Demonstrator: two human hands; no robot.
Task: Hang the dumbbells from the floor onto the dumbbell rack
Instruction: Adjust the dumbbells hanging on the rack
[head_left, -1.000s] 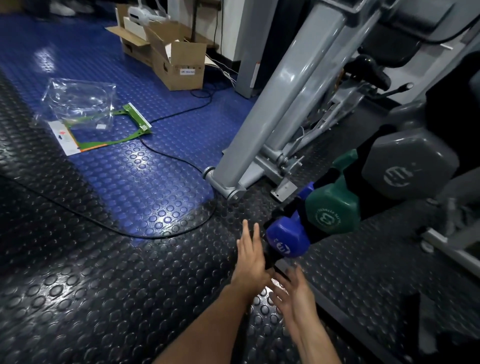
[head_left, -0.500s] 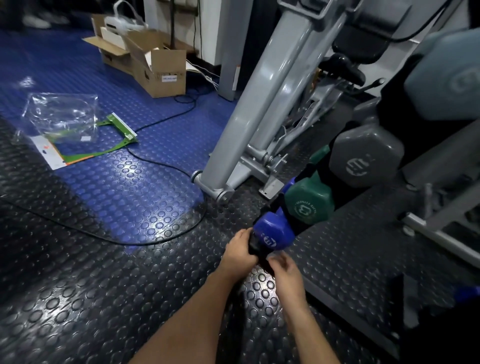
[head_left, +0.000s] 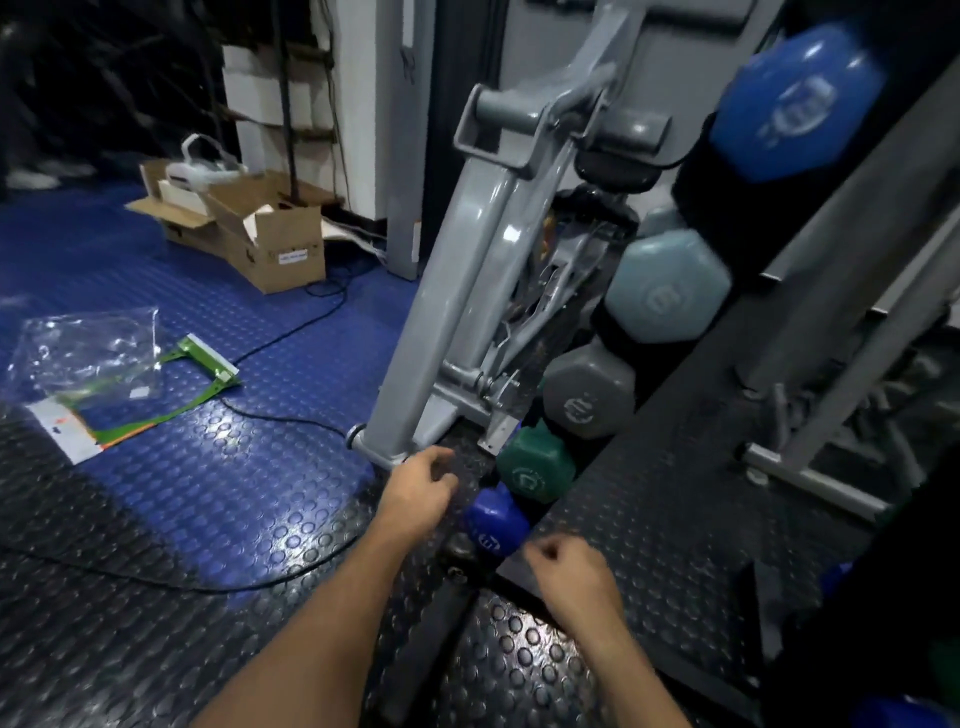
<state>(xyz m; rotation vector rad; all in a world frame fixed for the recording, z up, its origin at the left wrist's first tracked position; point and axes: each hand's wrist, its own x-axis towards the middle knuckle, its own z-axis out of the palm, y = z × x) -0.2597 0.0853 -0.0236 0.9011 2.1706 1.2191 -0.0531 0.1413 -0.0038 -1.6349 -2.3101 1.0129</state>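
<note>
A black tower dumbbell rack (head_left: 609, 325) leans up to the right with several dumbbells on it. From the bottom they are dark blue (head_left: 492, 526), green (head_left: 535, 468), grey (head_left: 588, 396), pale blue-grey (head_left: 670, 291) and a bright blue one (head_left: 795, 98) at the top. My left hand (head_left: 420, 493) hovers just left of the dark blue dumbbell, fingers loosely curled, holding nothing. My right hand (head_left: 567, 567) is just right of it, fingers curled in, also apart from it. A blurred blue shape (head_left: 904, 713) shows at the bottom right edge.
A grey machine frame (head_left: 467, 312) stands on the floor directly behind the rack's foot. A black cable (head_left: 291, 422) loops over the studded floor on the left. Cardboard boxes (head_left: 275, 244) and a clear plastic bag (head_left: 88, 348) lie further left. A raised black mat (head_left: 675, 493) runs to the right.
Both hands were on the dark blue dumbbell at the rack's foot; now they have let go and drawn apart. The view has tilted up, showing the upper dumbbells.
</note>
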